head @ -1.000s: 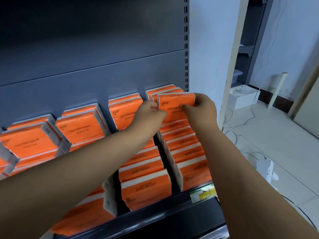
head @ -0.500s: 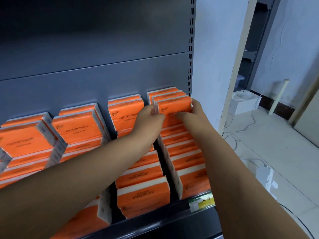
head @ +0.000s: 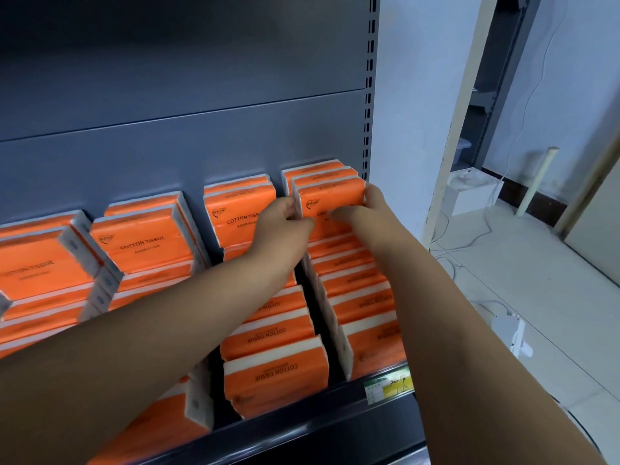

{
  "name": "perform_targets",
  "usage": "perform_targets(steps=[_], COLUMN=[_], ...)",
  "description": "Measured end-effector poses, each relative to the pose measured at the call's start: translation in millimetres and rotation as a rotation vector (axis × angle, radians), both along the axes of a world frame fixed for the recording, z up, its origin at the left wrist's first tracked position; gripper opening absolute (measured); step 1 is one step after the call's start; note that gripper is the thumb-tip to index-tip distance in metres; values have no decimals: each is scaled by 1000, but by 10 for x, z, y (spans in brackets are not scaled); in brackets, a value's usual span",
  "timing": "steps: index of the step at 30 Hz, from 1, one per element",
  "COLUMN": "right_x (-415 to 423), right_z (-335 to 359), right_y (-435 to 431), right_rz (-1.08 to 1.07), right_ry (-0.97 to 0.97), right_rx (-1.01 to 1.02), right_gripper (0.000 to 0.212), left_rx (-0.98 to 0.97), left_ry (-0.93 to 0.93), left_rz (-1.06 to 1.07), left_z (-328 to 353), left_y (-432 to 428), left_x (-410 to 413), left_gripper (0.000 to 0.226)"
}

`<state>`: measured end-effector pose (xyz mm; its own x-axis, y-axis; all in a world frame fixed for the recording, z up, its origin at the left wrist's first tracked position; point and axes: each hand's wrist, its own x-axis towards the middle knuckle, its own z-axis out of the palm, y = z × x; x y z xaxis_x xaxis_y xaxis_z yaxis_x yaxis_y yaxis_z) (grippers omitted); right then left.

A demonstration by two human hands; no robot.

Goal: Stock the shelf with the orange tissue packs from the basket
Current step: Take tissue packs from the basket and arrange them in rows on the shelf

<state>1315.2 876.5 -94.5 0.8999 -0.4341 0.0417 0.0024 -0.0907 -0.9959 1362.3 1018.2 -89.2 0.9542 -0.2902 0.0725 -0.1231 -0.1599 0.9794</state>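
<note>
The person has one orange tissue pack (head: pixel 330 201) standing upright at the back of the right-hand row on the shelf (head: pixel 302 431), leaning against the other packs (head: pixel 315 171) behind it. The left hand (head: pixel 285 226) grips its left edge and the right hand (head: pixel 367 209) its right edge, with the fingers (head: pixel 373 195) curled round it. This looks like the placing step, nearly finished. Next, I'd say, press it snug, let go gently so it doesn't tip forward, then reach for the basket, which is out of sight.
</note>
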Motion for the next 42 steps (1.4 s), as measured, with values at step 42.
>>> perform_targets(steps=[42], right_x=[-567], right_z=[-133], right_y=[3985], right_rz=[436], right_ry=[-441], right_rx=[-907], right_gripper=[75], left_rx=[999], left_ry=[-382], left_rz=[752], left_z=[-177], left_y=[4145], left_x=[-1463], left_gripper=[74])
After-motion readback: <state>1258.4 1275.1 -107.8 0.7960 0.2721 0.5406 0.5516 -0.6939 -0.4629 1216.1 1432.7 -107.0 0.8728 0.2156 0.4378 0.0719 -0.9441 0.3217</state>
